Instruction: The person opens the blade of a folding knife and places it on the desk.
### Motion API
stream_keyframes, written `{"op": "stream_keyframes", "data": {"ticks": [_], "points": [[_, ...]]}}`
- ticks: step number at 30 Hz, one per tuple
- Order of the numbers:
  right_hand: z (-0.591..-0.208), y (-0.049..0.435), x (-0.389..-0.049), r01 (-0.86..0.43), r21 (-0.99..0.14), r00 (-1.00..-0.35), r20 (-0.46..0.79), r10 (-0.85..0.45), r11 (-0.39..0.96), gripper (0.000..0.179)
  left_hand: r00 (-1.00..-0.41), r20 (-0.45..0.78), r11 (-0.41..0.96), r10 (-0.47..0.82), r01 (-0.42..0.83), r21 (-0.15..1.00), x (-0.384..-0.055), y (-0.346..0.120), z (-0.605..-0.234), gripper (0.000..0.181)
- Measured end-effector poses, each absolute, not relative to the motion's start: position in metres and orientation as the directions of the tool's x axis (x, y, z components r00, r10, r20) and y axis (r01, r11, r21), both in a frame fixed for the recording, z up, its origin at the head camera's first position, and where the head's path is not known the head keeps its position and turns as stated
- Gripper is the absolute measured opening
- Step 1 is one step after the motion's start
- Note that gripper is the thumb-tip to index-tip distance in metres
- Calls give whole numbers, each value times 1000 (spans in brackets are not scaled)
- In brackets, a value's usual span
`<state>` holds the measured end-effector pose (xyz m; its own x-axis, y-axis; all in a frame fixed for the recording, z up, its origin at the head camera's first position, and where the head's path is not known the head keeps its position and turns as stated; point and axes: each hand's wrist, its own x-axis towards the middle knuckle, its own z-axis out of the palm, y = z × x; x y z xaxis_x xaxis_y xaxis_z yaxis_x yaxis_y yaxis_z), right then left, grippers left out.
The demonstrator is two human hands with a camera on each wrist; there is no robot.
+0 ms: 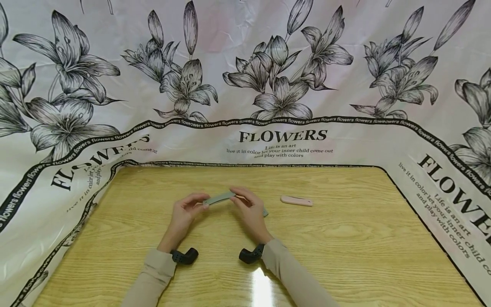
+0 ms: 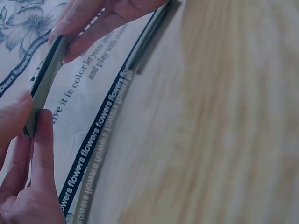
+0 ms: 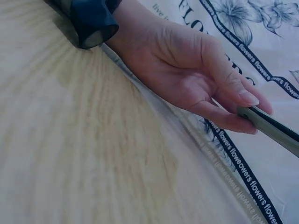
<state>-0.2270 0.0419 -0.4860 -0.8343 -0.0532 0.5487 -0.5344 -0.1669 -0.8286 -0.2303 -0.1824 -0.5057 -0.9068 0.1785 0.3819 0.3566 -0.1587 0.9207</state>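
Note:
Both hands hold one slim grey-green slotted bar (image 1: 219,198) above the table, tilted with its right end higher in the head view. My left hand (image 1: 186,211) pinches the left end between thumb and fingers. At the other end, the thumb and fingers of my right hand (image 1: 250,212) grip it. A dark slit runs lengthwise along the bar's edge, visible in both wrist views. A second grey-green bar (image 1: 265,212) lies on the table behind the right hand, mostly hidden by it in the head view. Farther right rests a similar pink bar (image 1: 296,201) with a dark slit.
The wood-grain table (image 1: 345,247) reaches back to a white flower-printed cloth (image 1: 215,145), which also rises along both sides. Each wrist wears a black camera band, the left band (image 1: 185,256) and the right band (image 1: 251,254). Light reflects off the table's front.

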Motion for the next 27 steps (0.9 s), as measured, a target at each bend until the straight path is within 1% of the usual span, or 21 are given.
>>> {"op": "stream_keyframes", "data": {"ticks": [4, 9, 14, 18, 27], "points": [[-487, 51, -223, -524, -835, -841, 539, -56, -167, 25, -908, 353, -153, 227, 325, 933, -227, -178, -505, 31], [-499, 61, -225, -524, -832, -839, 541, -59, -181, 25, -905, 329, -169, 268, 292, 941, -224, -171, -505, 32], [-509, 73, -225, -539, -821, -825, 560, -79, -190, 26, -902, 313, -176, 298, 271, 946, -218, -164, -504, 32], [-510, 84, -220, -550, -813, -813, 574, -101, -189, 26, -888, 316, -199, 333, 262, 944, -213, -157, -504, 32], [-505, 104, -205, -509, -834, -830, 541, -132, -214, 25, -881, 300, -246, 365, 219, 944, -200, -131, -504, 26]]}}
